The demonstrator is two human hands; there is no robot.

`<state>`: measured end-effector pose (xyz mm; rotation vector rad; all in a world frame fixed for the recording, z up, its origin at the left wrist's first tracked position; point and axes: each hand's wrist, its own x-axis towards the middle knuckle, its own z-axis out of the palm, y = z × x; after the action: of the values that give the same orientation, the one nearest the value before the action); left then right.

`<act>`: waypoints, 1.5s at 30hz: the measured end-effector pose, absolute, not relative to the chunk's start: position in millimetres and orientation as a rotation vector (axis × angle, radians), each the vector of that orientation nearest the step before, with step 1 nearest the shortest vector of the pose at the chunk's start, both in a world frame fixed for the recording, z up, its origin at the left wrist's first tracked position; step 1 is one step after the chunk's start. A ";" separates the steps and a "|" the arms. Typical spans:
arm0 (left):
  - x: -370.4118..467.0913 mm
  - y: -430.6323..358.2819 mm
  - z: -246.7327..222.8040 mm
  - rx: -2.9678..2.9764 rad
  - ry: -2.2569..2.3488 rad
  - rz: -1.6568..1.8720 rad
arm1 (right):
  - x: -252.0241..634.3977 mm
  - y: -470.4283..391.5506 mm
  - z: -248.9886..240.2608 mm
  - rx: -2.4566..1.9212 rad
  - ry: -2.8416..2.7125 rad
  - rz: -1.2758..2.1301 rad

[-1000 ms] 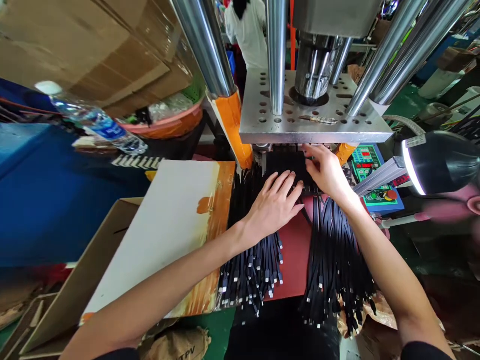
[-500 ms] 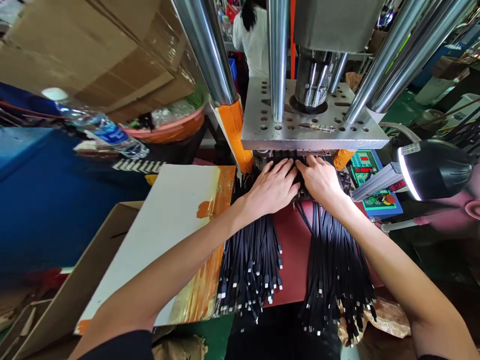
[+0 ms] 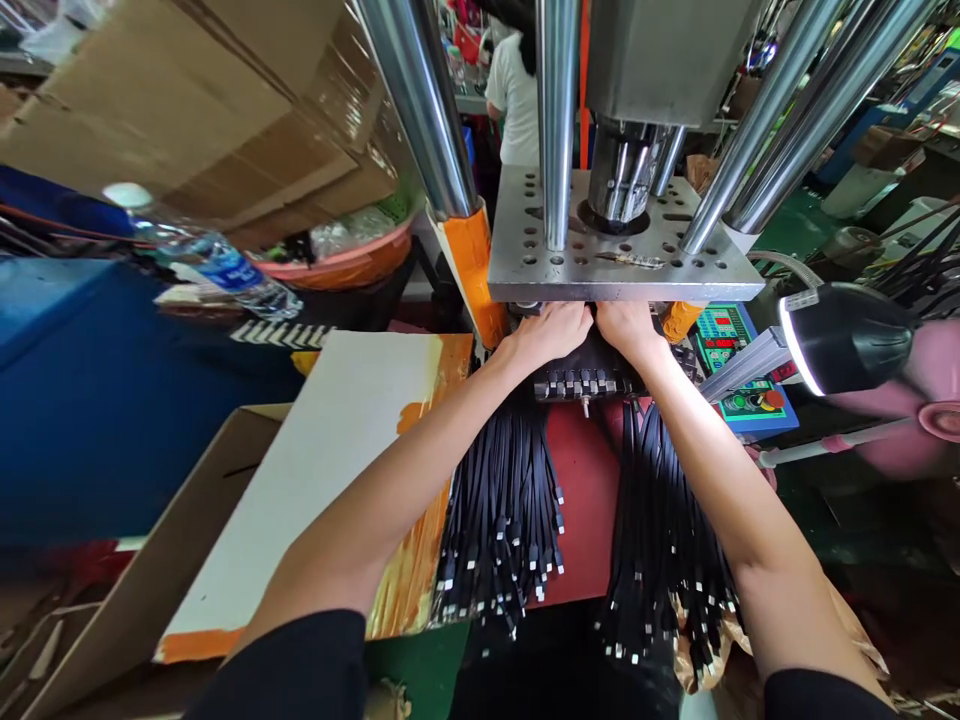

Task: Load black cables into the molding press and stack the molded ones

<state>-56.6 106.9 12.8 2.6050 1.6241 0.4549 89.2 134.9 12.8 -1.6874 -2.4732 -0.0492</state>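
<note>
Both hands reach in beneath the steel plate (image 3: pixel 626 278) of a press. My left hand (image 3: pixel 555 330) has its fingers curled, and their tips are hidden at the plate's front edge. Close beside it my right hand (image 3: pixel 627 326) is also closed, its fingers mostly out of sight. What they grip cannot be made out. Just below them, a dark mould block (image 3: pixel 592 385) shows a row of small black connector-like pieces along its front. Black cables with metal plug ends hang in a left bundle (image 3: pixel 510 490) and a right bundle (image 3: pixel 652 550) over a red surface (image 3: pixel 581 500).
A white board with orange tape (image 3: pixel 322 450) lies at the left. Steel columns (image 3: pixel 556 130) rise around the plate. To the right are a control panel (image 3: pixel 739 350), a lit lamp (image 3: pixel 847 335) and a pink fan (image 3: pixel 930 400). A person in white (image 3: pixel 516 100) stands behind.
Both hands have moved forward, farther under the plate, and their spread fingers have curled. The front of the mould block with its row of pieces now shows.
</note>
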 end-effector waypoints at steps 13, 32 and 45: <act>-121.6 -118.1 -31.0 2.292 1.886 -0.033 | 138.7 -178.1 -63.4 -2.011 -2.173 -0.145; -106.9 -143.8 -20.1 1.128 0.978 0.690 | 111.0 -197.7 -17.6 -1.235 -1.682 1.072; -94.2 -184.8 -11.7 1.347 1.001 0.804 | 119.8 -210.0 -17.2 -1.205 -1.731 1.428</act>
<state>-94.2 -184.8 -11.7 1.3474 1.0014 0.8039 119.8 -210.0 -17.2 -1.2048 -1.7307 1.4276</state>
